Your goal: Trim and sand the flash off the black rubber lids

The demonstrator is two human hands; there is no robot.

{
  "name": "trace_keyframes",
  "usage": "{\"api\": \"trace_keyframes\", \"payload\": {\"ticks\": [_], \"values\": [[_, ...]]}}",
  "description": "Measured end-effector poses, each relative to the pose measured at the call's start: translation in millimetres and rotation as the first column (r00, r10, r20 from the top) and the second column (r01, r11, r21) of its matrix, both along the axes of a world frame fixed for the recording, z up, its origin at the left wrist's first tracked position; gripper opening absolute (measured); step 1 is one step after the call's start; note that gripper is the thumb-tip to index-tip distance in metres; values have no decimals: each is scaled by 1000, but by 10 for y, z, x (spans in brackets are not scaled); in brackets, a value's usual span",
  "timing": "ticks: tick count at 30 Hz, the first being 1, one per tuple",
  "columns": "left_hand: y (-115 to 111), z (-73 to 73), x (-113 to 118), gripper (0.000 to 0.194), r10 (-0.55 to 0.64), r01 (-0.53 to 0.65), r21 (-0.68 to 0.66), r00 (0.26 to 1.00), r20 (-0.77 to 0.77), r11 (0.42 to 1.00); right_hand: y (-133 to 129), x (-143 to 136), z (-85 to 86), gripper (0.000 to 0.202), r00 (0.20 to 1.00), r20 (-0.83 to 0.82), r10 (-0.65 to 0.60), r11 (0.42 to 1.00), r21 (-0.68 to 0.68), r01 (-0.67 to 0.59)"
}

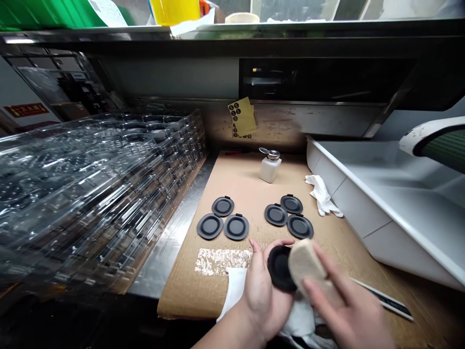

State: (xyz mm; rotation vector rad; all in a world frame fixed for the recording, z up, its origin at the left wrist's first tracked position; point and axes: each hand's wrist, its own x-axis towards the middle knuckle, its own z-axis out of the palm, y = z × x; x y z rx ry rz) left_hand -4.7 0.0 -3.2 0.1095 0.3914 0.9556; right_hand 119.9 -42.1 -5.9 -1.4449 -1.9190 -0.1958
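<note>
A: Location of the matte black round disc-like piece (pixel 279 268)?

B: Held in your left hand (pixel 263 291), palm up, fingers curled behind it, above the brown cardboard sheet (pixel 243 179).

A: Your right hand (pixel 354 303)?

B: Gripping a beige rounded pad (pixel 304 265) between thumb and fingers. Pad overlaps the piece's right side in view; contact unclear.

A: Farther out?

B: Six similar black discs (pixel 236 227), two groups of three; beyond, a square white bottle (pixel 269 170) with metal top.
</note>
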Motion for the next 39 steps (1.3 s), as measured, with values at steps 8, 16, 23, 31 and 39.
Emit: {"api": "trace_keyframes", "payload": {"ticks": [8, 16, 23, 31, 39], "values": [[-9, 23, 19, 43, 4, -4, 11, 1000, 30, 1000, 234, -54, 65, 55, 982, 73, 172, 983, 58, -177], [7, 16, -17, 40, -6, 6, 1, 998, 55, 1000, 262, -384, -86, 57, 990, 104, 94, 982, 157, -110], [4, 10, -43, 47, -19, 19, 4, 996, 92, 1000, 227, -475, -57, 54, 996, 60, 70, 988, 136, -77], [-15, -23, -27, 55, -52, 54, -13, 993, 104, 998, 269, -359, -78, 61, 990, 137, -20, 975, 224, -11], [-10, -29, -44, 51, -14, 13, 12, 994, 107, 1000, 254, -567, -83, 58, 999, 40, 17, 987, 162, -23]]}}
